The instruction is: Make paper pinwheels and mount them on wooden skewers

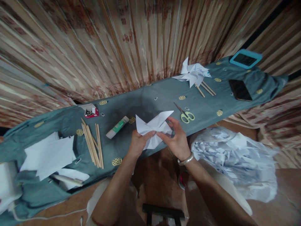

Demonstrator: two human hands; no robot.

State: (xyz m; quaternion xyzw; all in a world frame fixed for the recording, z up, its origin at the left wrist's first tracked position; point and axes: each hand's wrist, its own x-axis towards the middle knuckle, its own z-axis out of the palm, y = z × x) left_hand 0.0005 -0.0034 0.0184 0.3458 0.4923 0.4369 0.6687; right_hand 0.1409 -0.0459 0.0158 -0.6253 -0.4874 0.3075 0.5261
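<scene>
A white paper pinwheel (152, 142) is held over the front edge of the cloth-covered board, its pointed blades spread. My left hand (139, 141) grips its left side, thumb pressed near the centre. On the right side my right hand (177, 138), with a bracelet at the wrist, pinches it, thumb also close to the middle. The fingers behind the paper are partly hidden. To the left of the pinwheel lies a green and white glue box or tube (118, 127). Scissors (187, 116) with light green handles rest just beyond my right hand.
Wooden sticks (91, 144), a red box of small metal pieces (91, 112) and white paper sheets (54, 157) lie left. Finished pinwheels on sticks (191, 74), a phone (240, 90) and a blue clock (245, 58) are right. A plastic bag of paper (232, 157) stands at lower right.
</scene>
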